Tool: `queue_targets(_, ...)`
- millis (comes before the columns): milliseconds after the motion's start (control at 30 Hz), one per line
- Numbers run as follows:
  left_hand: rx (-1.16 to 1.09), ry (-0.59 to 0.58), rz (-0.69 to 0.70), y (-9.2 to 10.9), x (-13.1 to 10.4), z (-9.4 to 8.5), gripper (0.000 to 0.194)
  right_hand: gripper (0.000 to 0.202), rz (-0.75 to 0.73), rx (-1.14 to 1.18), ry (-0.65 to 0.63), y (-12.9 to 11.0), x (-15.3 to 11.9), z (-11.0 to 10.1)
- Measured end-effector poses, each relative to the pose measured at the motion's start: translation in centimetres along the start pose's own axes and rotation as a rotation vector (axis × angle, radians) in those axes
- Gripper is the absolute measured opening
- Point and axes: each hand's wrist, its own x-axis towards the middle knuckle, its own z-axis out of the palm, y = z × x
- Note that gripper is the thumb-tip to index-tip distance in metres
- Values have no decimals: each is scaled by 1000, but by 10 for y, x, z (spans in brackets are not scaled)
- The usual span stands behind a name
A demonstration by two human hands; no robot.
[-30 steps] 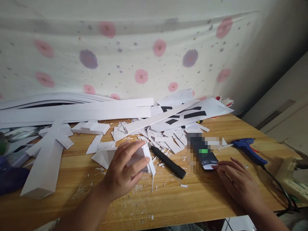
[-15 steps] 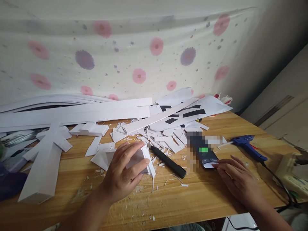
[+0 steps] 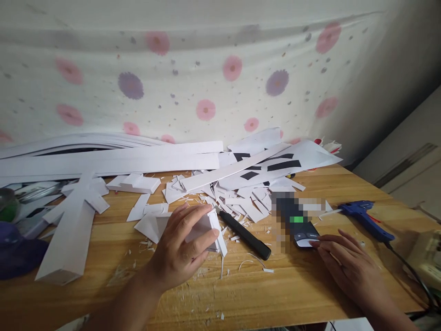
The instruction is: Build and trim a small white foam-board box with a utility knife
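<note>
My left hand (image 3: 188, 246) is curled around a small white box-like piece of board (image 3: 203, 232), thumb and fingers on its sides. A thin strip hangs from its right edge. Just right of it lies a black-handled cutter knife (image 3: 246, 235), touched by neither hand. My right hand (image 3: 347, 264) rests on the table with fingers stretched out, a fingertip on the lower edge of a dark phone (image 3: 305, 232). The phone's screen is lit and partly blurred out. A blue glue gun (image 3: 367, 218) lies to the right of the phone.
White board offcuts (image 3: 246, 207) litter the middle of the wooden table (image 3: 193, 301). Long white strips (image 3: 155, 158) and a white board structure (image 3: 69, 243) lie at the left. A power strip (image 3: 427, 257) with a cable sits at the right edge.
The view has swung slightly left, so everything appears shifted right. Both hands keep nearly the same pose, the left on the white piece and the right at the phone.
</note>
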Motion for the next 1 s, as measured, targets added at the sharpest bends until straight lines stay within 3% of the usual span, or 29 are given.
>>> queue_targets(1000, 1, -9, -9, 1, 0, -3, 50, 16, 33, 3, 12, -3, 1, 1)
